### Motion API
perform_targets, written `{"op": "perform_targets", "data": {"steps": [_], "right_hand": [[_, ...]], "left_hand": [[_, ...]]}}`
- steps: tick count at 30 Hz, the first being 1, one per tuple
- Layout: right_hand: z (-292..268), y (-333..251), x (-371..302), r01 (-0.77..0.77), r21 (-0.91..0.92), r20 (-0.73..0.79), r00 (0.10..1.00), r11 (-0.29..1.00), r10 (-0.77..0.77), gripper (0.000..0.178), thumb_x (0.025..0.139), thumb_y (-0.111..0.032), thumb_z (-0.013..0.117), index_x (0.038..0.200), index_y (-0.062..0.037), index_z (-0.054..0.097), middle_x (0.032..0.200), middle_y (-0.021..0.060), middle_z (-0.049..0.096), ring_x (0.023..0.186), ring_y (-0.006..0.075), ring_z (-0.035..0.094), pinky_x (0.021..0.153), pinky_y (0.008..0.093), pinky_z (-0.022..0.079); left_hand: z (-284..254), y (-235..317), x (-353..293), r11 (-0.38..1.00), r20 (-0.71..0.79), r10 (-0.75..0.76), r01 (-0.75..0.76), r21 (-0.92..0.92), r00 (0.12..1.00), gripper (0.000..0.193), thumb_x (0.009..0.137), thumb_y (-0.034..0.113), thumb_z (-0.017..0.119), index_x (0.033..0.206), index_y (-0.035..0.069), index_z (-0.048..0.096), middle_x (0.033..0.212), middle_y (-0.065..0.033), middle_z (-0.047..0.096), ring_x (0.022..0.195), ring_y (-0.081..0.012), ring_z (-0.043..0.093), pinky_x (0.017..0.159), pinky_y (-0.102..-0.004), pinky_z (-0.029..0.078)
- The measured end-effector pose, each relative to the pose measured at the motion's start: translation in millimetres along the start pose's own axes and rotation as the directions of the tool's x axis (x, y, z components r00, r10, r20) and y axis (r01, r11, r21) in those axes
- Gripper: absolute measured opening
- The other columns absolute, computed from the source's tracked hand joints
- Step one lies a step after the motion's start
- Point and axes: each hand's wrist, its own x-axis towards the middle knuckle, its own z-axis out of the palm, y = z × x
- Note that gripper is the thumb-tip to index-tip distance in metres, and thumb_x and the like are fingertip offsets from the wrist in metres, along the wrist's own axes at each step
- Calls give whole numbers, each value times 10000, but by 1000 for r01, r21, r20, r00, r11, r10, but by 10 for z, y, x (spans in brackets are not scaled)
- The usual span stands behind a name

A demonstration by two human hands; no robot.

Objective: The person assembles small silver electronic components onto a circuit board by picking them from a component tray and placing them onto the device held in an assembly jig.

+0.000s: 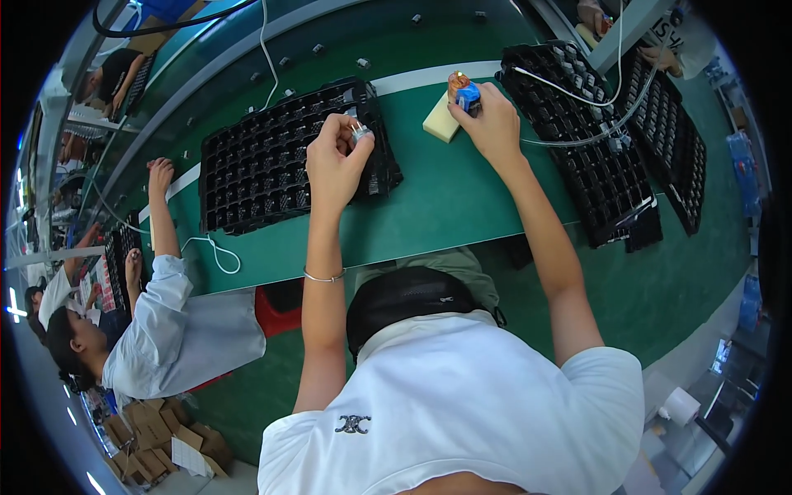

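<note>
Between the fingertips of my left hand (337, 161) is a small silvery metal part with prongs (360, 131), held over the right end of a black compartment tray (216, 177). My right hand (493, 124) is wrapped around a small blue and orange bottle (466, 92), tilted up past the fingers; its label and far side are partly hidden. Just left of that hand, a pale yellow sponge block (441, 122) lies on the green tabletop (429, 198). The two hands are apart.
More black trays (606, 177) with small parts lie at the right, crossed by a pale cable (569, 142). Several small metal parts (363, 63) are scattered on the green strip beyond. A co-worker (165, 330) works at the left, near a cardboard pile (161, 433).
</note>
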Motion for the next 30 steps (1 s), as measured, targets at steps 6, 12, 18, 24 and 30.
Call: {"op": "perform_targets", "data": {"steps": [6,12,18,24,30], "right_hand": [[-1,-19,19,-22,-10,19,1000,1000,23,343,748,-292,755,963,-37,678,848,82,609,707,284,616,639,375,479],[-5,154,135,-407,475,241,913,781,329,297,843,-293,726,905,-11,661,635,5,546,528,103,542,480,250,412],[-106,221,160,-345,463,229,937,817,265,304,879,-275,679,951,18,635,656,16,549,554,91,511,522,241,429],[-72,44,69,21,56,146,989,998,-29,330,806,-279,717,953,4,633,730,102,573,605,207,559,597,327,456],[-30,62,63,58,4,56,997,998,-58,316,777,-299,730,890,-19,636,707,95,570,580,228,545,567,337,444]], "left_hand": [[-4,-22,3,1000,-4,5,-5,1,1000,179,793,133,689,891,20,590,618,29,508,551,-42,417,517,-216,330],[-5,-9,7,1000,1,5,-5,-1,1000,195,789,152,696,897,23,598,619,26,513,549,-49,422,516,-224,333],[-9,-53,9,1000,-6,13,-13,9,1000,215,780,180,704,897,29,603,621,20,516,544,-63,432,515,-235,337],[-14,-43,5,1000,-14,10,-9,7,1000,212,775,183,703,889,34,604,617,16,514,542,-70,439,515,-239,340],[-15,-45,12,999,7,1,-1,32,1000,214,778,176,697,899,25,604,628,10,526,553,-73,455,523,-238,357]]}}
